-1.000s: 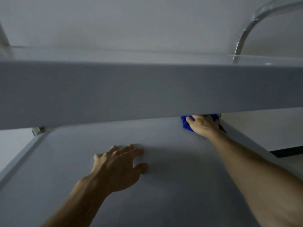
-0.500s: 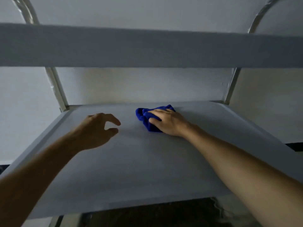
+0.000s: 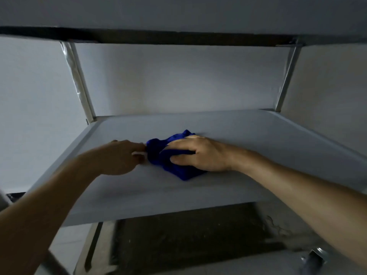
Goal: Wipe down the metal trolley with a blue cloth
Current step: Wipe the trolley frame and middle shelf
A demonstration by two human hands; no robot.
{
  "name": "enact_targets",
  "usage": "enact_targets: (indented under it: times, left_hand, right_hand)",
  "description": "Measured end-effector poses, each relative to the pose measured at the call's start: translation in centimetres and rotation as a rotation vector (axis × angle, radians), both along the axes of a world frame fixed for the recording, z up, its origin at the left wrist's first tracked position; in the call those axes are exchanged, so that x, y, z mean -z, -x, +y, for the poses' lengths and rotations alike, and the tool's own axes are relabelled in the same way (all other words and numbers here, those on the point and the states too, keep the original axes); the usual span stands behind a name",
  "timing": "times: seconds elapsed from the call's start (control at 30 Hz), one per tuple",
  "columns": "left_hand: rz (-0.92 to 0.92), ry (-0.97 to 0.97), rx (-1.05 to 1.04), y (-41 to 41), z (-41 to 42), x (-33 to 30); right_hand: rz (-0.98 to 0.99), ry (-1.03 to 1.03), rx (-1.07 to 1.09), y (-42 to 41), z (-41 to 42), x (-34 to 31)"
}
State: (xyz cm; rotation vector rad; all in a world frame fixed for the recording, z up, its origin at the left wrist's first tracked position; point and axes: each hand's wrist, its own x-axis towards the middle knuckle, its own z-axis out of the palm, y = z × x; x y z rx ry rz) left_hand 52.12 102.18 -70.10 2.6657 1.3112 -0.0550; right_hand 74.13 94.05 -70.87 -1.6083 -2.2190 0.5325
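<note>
Right hand flat-fingered on bunched blue cloth, left hand seemingly pinching its edge: spread it, overlap passes across trolley shelf.

A plain, pale grey wall is seen behind, dimly lit with a cool bluish cast. A dark band is set along its foot at left. Pale floor is glimpsed below, beside a dark rectangular patch; what that patch is cannot be told.

Right hand presses blue cloth on trolley; left hand pinches it.
</note>
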Motion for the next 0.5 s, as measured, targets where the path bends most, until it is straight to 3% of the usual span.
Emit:
enact_targets:
  times: [0.1,0.2,0.27,0.37,0.5]
  left_hand:
    - [-0.029,-0.001,0.038,0.0,-0.2,0.0]
    - [-0.277,0.182,0.022,1.3,0.2,-0.3]
    - [-0.398,0.232,0.019,2.6,0.3,-0.3]
    - [-0.395,0.164,0.023,3.7,0.6,0.7]
    - [-0.370,0.002,0.088,3.3,-1.1,1.4]
  right_hand:
    - [0.004,-0.041,-0.028,2.1,-3.7,0.2]
    - [-0.015,-0.124,-0.008,3.3,-6.6,0.7]
    - [-0.125,-0.221,-0.004,3.5,-8.2,1.2]
    - [-0.302,-0.305,0.025,2.6,-10.1,2.0]
    - [-0.338,-0.384,0.091,0.6,-11.7,3.1]
